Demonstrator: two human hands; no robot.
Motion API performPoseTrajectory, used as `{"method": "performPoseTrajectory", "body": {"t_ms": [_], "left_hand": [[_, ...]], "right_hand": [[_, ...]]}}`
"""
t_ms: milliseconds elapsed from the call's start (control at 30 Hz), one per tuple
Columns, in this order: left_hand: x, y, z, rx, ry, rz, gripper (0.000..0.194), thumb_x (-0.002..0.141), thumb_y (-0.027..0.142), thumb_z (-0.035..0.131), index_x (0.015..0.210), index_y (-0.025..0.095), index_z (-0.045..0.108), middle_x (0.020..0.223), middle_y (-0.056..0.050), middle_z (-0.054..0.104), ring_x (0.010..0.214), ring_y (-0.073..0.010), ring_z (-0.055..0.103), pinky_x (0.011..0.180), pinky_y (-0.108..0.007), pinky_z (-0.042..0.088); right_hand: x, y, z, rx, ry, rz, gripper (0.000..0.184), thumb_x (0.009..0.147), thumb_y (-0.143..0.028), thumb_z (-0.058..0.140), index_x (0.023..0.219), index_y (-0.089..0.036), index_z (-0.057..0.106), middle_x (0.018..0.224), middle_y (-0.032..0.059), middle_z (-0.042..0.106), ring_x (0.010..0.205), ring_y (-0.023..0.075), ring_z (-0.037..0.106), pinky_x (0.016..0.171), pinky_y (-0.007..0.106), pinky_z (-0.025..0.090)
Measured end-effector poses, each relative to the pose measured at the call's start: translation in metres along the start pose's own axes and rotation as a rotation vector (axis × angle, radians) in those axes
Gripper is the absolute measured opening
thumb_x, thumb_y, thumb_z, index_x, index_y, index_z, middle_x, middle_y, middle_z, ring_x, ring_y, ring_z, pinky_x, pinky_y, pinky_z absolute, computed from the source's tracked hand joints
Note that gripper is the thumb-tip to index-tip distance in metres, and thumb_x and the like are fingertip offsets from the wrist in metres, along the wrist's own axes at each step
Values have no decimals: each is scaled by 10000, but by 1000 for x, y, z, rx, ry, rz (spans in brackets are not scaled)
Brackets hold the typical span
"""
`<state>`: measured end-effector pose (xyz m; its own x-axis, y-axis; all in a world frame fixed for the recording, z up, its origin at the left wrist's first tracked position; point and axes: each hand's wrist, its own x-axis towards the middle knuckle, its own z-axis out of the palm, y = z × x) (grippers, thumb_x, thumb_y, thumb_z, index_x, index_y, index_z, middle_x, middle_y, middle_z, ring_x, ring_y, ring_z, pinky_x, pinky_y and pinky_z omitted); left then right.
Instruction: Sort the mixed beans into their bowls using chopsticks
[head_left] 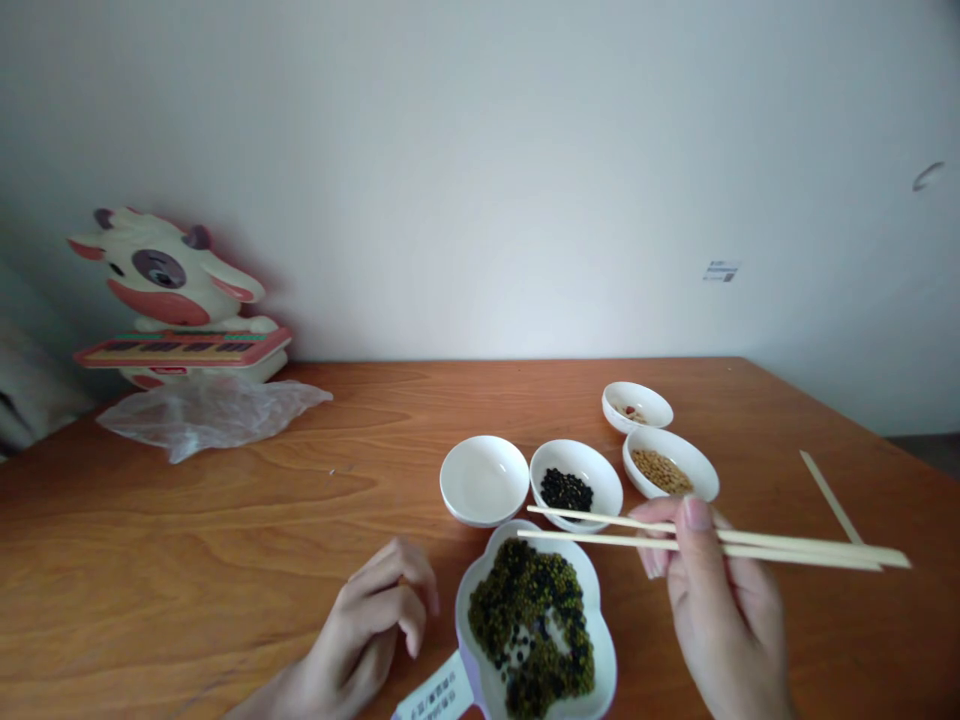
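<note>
My right hand grips a pair of wooden chopsticks, whose tips point left above the far rim of a flower-shaped bowl full of green and black beans. My left hand rests on the table just left of that bowl, fingers loosely curled and holding nothing. Behind the big bowl stand an empty white bowl, a bowl with black beans, a bowl with yellow beans and a small bowl with a few reddish beans.
A cow-shaped toy keyboard stands at the back left with a clear plastic bag in front of it. A paper chopstick sleeve lies at the right. A white label sits by the big bowl. The wooden table meets a white wall.
</note>
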<state>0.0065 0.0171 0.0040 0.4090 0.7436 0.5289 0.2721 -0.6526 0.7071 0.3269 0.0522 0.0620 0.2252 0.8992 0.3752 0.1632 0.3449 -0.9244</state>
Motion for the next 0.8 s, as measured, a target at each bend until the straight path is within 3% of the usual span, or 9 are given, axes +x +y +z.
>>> {"method": "performPoseTrajectory", "body": {"t_ms": [100, 267, 333, 467, 533, 633, 733, 800], "left_hand": [[-3, -1, -1, -85, -17, -78, 431, 1141, 280, 289, 781, 199, 511, 826, -72, 620, 793, -183, 582, 746, -307, 458], [-7, -7, 0, -160, -77, -183, 393, 1144, 289, 245, 929, 203, 562, 986, -94, 630, 952, -211, 584, 879, -340, 489], [-6, -6, 1, -165, -88, -299, 351, 1145, 312, 271, 1010, 200, 575, 1039, -96, 627, 1008, -222, 577, 931, -356, 496], [-4, 0, 1, -114, -72, -535, 230, 1146, 336, 370, 1140, 204, 558, 1074, -57, 616, 990, -182, 563, 906, -296, 504], [-3, 2, 2, -111, -71, -539, 190, 1139, 337, 412, 1149, 205, 548, 1033, -40, 605, 925, -160, 547, 849, -268, 502], [-2, 5, 2, -110, -87, -509, 162, 1127, 343, 450, 1123, 198, 523, 997, -35, 589, 883, -149, 533, 775, -248, 488], [3, 9, -2, -64, -230, -458, 217, 1126, 323, 429, 964, 198, 501, 893, -14, 572, 773, -134, 499, 709, -252, 445], [8, 12, -4, 5, -355, -340, 295, 1125, 273, 373, 870, 193, 498, 853, -24, 585, 770, -146, 503, 742, -286, 430]], "right_hand": [[-4, -1, -2, -3, -101, 59, 420, 1078, -521, 501, 922, -216, 742, 688, 37, 621, 663, 174, 607, 653, 296, 539], [-10, -3, -17, -39, -285, 82, 483, 1089, -527, 450, 868, -229, 760, 742, 54, 676, 735, 194, 677, 722, 293, 595], [-10, -2, -26, -57, -350, 71, 542, 1101, -535, 387, 886, -232, 781, 736, 59, 687, 744, 203, 694, 719, 288, 607], [-9, -4, -34, -138, -262, 39, 452, 1093, -503, 431, 934, -260, 777, 751, 49, 722, 662, 186, 684, 648, 252, 610], [-10, -8, -32, -190, -255, -12, 371, 1082, -465, 479, 927, -277, 759, 778, 48, 723, 694, 193, 697, 639, 243, 606], [-13, -17, -24, -253, -356, -93, 274, 1063, -398, 531, 927, -286, 741, 849, 63, 732, 811, 224, 725, 670, 259, 613], [-18, -27, -14, -292, -442, -100, 281, 1061, -368, 521, 886, -285, 725, 872, 76, 728, 816, 235, 722, 674, 291, 605], [-21, -34, -8, -312, -457, -82, 301, 1062, -364, 511, 855, -287, 715, 868, 88, 726, 784, 239, 714, 652, 310, 596]]}}
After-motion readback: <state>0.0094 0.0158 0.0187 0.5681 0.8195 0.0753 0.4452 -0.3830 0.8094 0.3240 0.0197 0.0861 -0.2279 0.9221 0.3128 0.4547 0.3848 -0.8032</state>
